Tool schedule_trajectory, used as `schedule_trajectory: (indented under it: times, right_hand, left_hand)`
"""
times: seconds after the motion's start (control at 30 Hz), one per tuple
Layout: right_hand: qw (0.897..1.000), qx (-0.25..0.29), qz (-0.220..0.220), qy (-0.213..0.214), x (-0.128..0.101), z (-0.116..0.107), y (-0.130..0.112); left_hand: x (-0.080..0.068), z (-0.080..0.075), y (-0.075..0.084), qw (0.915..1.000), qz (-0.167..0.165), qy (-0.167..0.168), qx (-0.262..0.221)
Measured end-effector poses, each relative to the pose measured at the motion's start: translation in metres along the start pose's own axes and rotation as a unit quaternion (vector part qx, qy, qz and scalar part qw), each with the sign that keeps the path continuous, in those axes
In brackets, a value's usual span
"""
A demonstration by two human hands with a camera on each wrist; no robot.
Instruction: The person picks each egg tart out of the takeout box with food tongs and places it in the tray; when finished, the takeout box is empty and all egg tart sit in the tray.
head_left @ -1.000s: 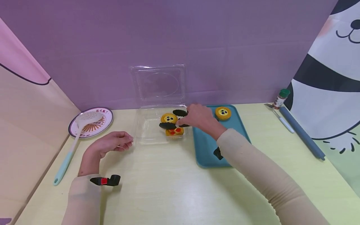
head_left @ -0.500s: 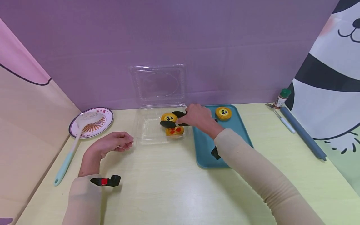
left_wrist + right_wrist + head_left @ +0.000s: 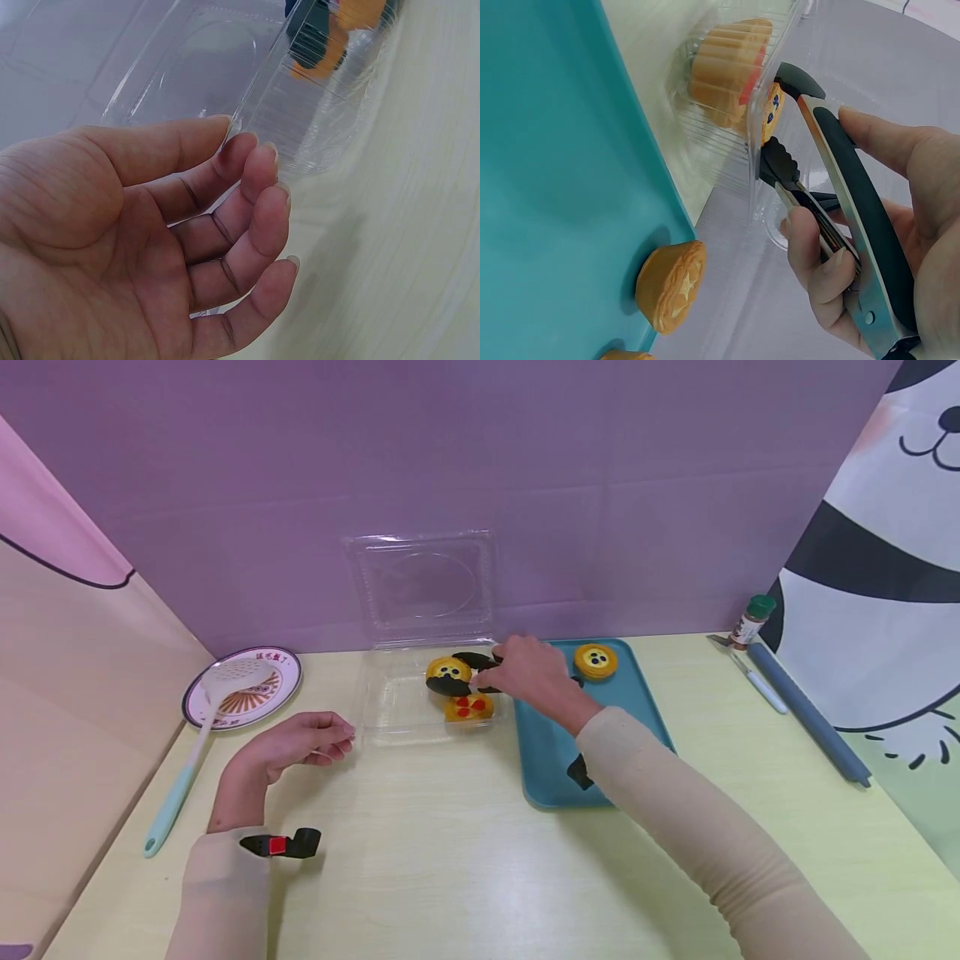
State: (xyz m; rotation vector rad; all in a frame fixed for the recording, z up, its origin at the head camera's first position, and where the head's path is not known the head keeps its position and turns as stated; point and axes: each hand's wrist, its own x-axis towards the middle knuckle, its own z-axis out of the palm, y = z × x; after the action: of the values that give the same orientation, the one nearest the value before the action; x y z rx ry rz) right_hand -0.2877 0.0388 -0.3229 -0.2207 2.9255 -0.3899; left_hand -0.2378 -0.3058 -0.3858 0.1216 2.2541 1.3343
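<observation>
My right hand point(image 3: 531, 670) grips black-and-metal tongs point(image 3: 866, 217). Their dark tips stand on either side of a round tart with dark berries point(image 3: 448, 670) inside a lidded clear plastic container point(image 3: 397, 714); whether they squeeze it, I cannot tell. Beside that tart sits a pastry with red fruit pieces point(image 3: 469, 707). At the container's front left corner, my left hand point(image 3: 303, 739) pinches the rim between thumb and fingertips, other fingers loosely bent, as the left wrist view shows. The container's lid point(image 3: 427, 585) leans upright behind it.
A blue tray point(image 3: 551, 768) on the right bears another berry tart point(image 3: 596, 662) and, in the right wrist view, a star-topped pastry point(image 3: 671, 285). A skimmer point(image 3: 176, 797) rests on a patterned plate point(image 3: 281, 702) at left. Far right are a spice jar point(image 3: 748, 622), knife point(image 3: 757, 685) and blue-grey roll point(image 3: 810, 714).
The tongs' tips have come closer together about the berry tart, which has shifted slightly back and left. The red-fruit pastry has shifted slightly right. My left hand has stayed in place.
</observation>
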Motion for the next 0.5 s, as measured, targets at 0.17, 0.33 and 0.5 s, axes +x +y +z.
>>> schedule_trajectory:
  times: [0.17, 0.33, 0.5]
  right_hand:
    - [1.0, 0.007, -0.018, 0.011, -0.006, -0.004, 0.003]
    - [0.999, 0.024, -0.032, 0.026, -0.016, -0.01, 0.011]
    - [0.996, 0.056, -0.042, 0.05, -0.03, -0.02, 0.027]
  left_hand:
    - [0.0, 0.0, -0.001, 1.0, -0.002, 0.002, 0.001]
    - [-0.001, -0.002, -0.002, 1.0, -0.003, 0.004, 0.003]
    - [0.0, -0.003, -0.003, 1.0, -0.004, 0.004, 0.002]
